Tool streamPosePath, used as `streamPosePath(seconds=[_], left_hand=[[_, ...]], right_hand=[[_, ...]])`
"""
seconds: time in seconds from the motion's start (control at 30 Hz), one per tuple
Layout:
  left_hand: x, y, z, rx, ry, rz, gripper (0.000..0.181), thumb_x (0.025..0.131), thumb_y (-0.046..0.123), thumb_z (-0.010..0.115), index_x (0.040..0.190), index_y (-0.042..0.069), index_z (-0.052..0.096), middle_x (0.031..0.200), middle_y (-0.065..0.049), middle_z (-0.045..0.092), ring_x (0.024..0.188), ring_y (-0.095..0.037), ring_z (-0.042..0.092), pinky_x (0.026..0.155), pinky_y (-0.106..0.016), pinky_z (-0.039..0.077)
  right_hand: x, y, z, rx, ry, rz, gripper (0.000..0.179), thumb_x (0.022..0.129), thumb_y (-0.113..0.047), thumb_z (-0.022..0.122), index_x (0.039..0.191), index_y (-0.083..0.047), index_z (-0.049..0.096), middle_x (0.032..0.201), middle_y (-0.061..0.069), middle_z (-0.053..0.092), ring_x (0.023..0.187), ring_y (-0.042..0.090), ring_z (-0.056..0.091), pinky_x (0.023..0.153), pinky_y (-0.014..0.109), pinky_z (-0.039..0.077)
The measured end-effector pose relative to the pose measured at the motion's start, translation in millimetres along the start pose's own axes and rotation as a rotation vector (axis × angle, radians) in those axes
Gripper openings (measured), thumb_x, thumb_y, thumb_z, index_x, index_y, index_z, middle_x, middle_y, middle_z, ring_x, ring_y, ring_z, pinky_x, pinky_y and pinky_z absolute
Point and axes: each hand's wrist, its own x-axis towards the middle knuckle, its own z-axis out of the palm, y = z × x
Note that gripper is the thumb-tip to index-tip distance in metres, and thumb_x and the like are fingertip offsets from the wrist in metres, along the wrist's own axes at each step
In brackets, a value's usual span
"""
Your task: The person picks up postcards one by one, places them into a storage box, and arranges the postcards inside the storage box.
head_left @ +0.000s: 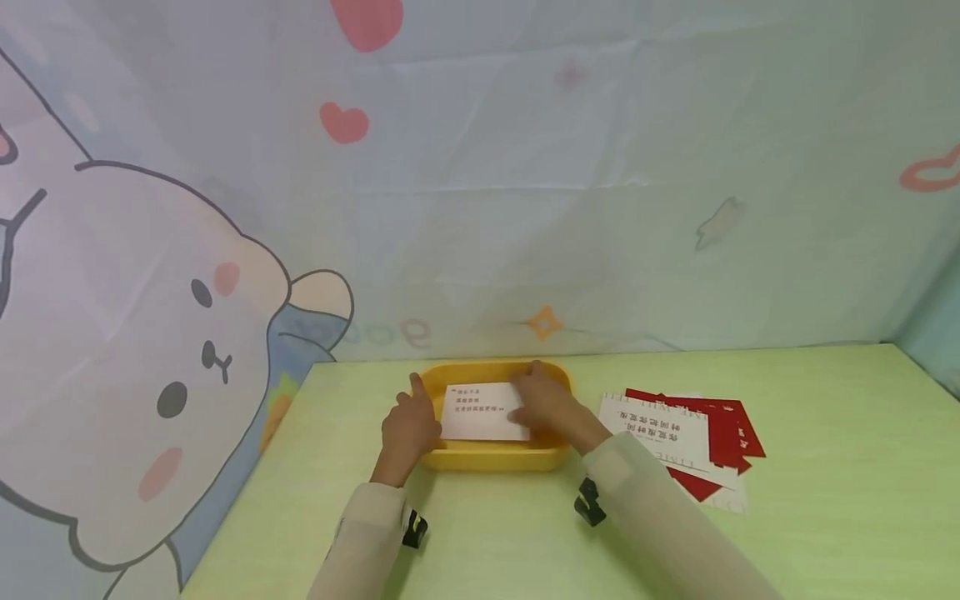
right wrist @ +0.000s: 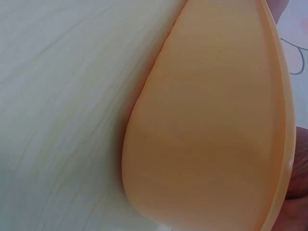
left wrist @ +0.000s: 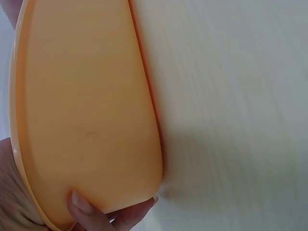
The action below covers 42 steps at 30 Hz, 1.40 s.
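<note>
**Pale sleeves (head_left: 363, 546) at 7 and 5 o'clock, yellow tray (head_left: 491, 461) at 6**

Behind everything, the backdrop (head_left: 600, 250) has a pale word at about 8 o'clock, perhaps ending in "g", too faint to trust. Below it spreads the table (head_left: 825, 508).

On the table, the tray looks like smooth, stiff plastic, probably light and a bit slippery; its ends should give the firmest hold, with a digit over the rim. Its near wall, close up in both wrist views, has no label to be seen.

Near the tray, apart from it at its 3 o'clock, lies a loose pile (head_left: 660, 446) of white and red cards. Capitals along the white edges seem to include "TELL" and "TIME"; the Chinese characters are hard to read.

At the tray's 9 o'clock, the left hand (head_left: 408, 423) grips that end, digits against the outer wall. At 3 o'clock, the right hand (head_left: 551, 406) reaches in over the rim, fingers at the card's edge; blur hides whether they pinch.

Smallest, the card (head_left: 480, 425) lies in the tray, with three lines in quote marks. It is likely thin and easily creased, best taken by its edges.
</note>
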Motion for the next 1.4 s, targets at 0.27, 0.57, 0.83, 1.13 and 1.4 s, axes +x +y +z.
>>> streamPosePath(seconds=[0.27, 0.57, 0.83, 1.13, 1.4], left_hand=[[-0.3, 0.3, -0.2, -0.002, 0.005, 0.005, 0.082, 0.09, 0.012, 0.063, 0.156, -0.001, 0.017, 0.124, -0.033, 0.055, 0.065, -0.031, 0.058, 0.058, -0.044, 0.052], [-1.3, -1.1, 0.4, 0.004, -0.003, -0.002, 0.083, 0.089, 0.012, 0.063, 0.157, -0.001, 0.016, 0.125, -0.032, 0.054, 0.074, -0.034, 0.061, 0.063, -0.046, 0.054], [-0.2, 0.9, -0.5, 0.008, -0.008, 0.003, 0.084, 0.09, 0.014, 0.064, 0.157, 0.0, 0.015, 0.125, -0.032, 0.055, 0.07, -0.032, 0.06, 0.06, -0.044, 0.053], [0.4, 0.3, -2.4, 0.005, -0.036, -0.034, 0.086, 0.09, 0.015, 0.065, 0.158, 0.001, 0.014, 0.131, -0.032, 0.052, 0.075, -0.033, 0.062, 0.064, -0.046, 0.054], [0.5, 1.9, -1.1, -0.002, -0.03, -0.024, 0.086, 0.089, 0.014, 0.065, 0.158, 0.001, 0.014, 0.128, -0.031, 0.053, 0.072, -0.031, 0.06, 0.064, -0.046, 0.054]], right_hand=[[0.3, 0, 3, -0.047, -0.06, 0.012, 0.055, 0.087, -0.017, 0.076, 0.133, 0.004, 0.056, 0.129, 0.025, 0.048, 0.101, 0.03, 0.052, 0.099, 0.042, 0.05], [-0.3, 2, 5, -0.111, -0.101, -0.013, 0.05, 0.086, -0.016, 0.076, 0.126, 0.006, 0.058, 0.117, 0.023, 0.05, 0.095, 0.029, 0.05, 0.089, 0.04, 0.05], [-2.6, 2, 5, -0.185, -0.082, -0.039, 0.044, 0.086, -0.009, 0.075, 0.123, 0.007, 0.058, 0.115, 0.025, 0.051, 0.091, 0.03, 0.049, 0.083, 0.04, 0.051], [-5.4, -7, 2, -0.158, -0.109, -0.044, 0.058, 0.087, -0.016, 0.075, 0.137, 0.005, 0.052, 0.127, 0.028, 0.048, 0.099, 0.034, 0.052, 0.096, 0.046, 0.049], [-7.6, -11, 4, -0.175, -0.155, -0.061, 0.06, 0.082, -0.029, 0.081, 0.128, 0.0, 0.058, 0.121, 0.023, 0.049, 0.102, 0.035, 0.048, 0.092, 0.046, 0.047]])
